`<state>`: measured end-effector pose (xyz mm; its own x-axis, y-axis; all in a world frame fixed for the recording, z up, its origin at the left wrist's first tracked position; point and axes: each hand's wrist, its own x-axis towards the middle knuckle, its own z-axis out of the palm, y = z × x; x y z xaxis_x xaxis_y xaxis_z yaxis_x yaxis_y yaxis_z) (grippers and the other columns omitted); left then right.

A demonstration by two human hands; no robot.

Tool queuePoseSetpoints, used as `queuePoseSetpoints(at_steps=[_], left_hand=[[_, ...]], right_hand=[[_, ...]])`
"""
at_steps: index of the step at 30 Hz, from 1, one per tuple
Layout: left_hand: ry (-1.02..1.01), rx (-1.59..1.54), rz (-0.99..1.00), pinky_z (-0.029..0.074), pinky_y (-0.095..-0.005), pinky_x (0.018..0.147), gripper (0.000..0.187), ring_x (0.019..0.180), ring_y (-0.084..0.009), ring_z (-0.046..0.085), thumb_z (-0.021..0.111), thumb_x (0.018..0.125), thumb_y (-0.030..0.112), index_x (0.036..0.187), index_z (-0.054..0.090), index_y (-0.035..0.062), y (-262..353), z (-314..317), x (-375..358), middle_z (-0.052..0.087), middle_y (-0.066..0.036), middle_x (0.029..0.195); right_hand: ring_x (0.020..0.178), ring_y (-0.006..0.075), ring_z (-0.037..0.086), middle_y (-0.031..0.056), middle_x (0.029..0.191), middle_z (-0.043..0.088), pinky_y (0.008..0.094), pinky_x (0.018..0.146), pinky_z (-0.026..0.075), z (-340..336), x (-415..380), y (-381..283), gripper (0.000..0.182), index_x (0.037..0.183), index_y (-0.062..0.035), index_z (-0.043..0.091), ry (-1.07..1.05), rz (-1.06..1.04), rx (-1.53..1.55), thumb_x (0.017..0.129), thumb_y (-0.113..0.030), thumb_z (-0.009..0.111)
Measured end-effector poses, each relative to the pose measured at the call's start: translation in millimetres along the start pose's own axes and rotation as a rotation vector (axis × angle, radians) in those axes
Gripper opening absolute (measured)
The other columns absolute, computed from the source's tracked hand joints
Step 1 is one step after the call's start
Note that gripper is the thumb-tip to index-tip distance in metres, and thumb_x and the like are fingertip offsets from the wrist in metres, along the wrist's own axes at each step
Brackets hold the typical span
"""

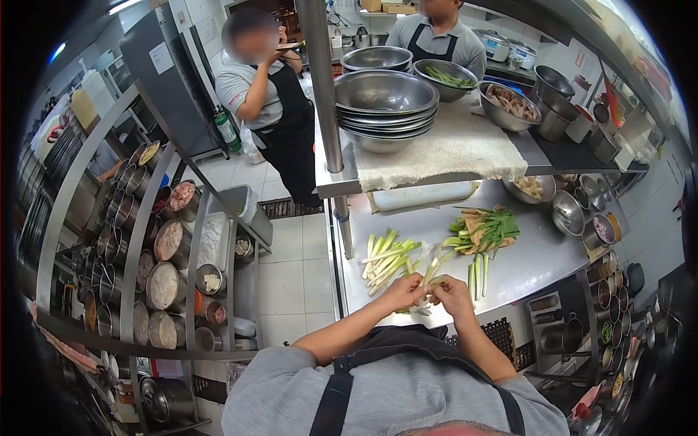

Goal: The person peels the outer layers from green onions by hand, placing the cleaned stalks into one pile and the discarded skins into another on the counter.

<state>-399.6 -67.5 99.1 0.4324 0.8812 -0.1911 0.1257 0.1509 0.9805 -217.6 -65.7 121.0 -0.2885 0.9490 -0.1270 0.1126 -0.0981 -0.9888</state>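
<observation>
Over the front edge of the steel table, my left hand [407, 292] and my right hand [452, 294] meet with fingers closed on a pale leek stalk [430, 273]. Left of them lies a loose pile of white and light green leek stalks [387, 259]. A few trimmed stalks [478, 275] rest side by side to the right. Farther back is a bundle of leeks with dark green leaves [500, 225], partly wrapped in brown paper [476, 224]. Some peeled scraps [420, 309] sit just below my fingers, partly hidden by them.
Above the steel table [523, 280], a shelf holds stacked metal bowls [385, 102], a bowl of green vegetables [445, 75] and a towel [436, 156]. A rack of food pots [167, 283] stands left. Two people in aprons stand beyond the shelf; a bin [251, 211] is on the floor.
</observation>
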Motion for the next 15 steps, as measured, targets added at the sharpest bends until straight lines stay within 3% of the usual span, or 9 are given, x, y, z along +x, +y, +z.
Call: queuePoseSetpoints(at_steps=[5, 10, 12, 15], left_hand=[[0.08, -0.226, -0.034, 0.05, -0.0254, 0.062, 0.023, 0.08, -0.0117, 0.058, 0.056, 0.093, 0.022, 0.103, 0.053, 0.0012, -1, -9, 4, 0.061, -0.006, 0.092], [0.105, -0.193, -0.033, 0.05, -0.0256, 0.061, 0.021, 0.08, -0.0126, 0.059, 0.055, 0.094, 0.021, 0.102, 0.051, 0.0023, 5, -13, 4, 0.061, -0.007, 0.093], [0.221, -0.463, -0.076, 0.051, -0.0272, 0.059, 0.019, 0.078, -0.0143, 0.06, 0.053, 0.094, 0.02, 0.103, 0.048, 0.0038, 13, -13, 4, 0.061, -0.008, 0.093], [0.275, -0.562, -0.131, 0.053, -0.0285, 0.057, 0.018, 0.075, -0.0149, 0.061, 0.051, 0.094, 0.019, 0.103, 0.045, 0.0043, 21, -23, 2, 0.061, -0.008, 0.086]], right_hand=[[0.058, 0.01, 0.059, 0.0054, 0.071, 0.063, 0.0228, 0.051, 0.047, 4, -5, -8, 0.012, 0.095, 0.003, 0.063, 0.02, -0.015, 0.031, 0.086, -0.003, 0.058], [0.06, 0.0095, 0.06, 0.0048, 0.073, 0.064, 0.0227, 0.052, 0.047, 9, -8, -17, 0.013, 0.097, 0.0025, 0.064, 0.024, -0.023, -0.004, 0.086, -0.003, 0.059], [0.063, 0.0102, 0.062, 0.006, 0.074, 0.065, 0.0228, 0.053, 0.049, 11, -10, -17, 0.014, 0.098, 0.0022, 0.065, 0.028, -0.05, -0.013, 0.086, -0.003, 0.059], [0.068, 0.0139, 0.065, 0.0088, 0.079, 0.067, 0.0233, 0.056, 0.051, 11, -12, -11, 0.014, 0.098, 0.004, 0.064, 0.049, -0.108, -0.068, 0.086, -0.004, 0.061]])
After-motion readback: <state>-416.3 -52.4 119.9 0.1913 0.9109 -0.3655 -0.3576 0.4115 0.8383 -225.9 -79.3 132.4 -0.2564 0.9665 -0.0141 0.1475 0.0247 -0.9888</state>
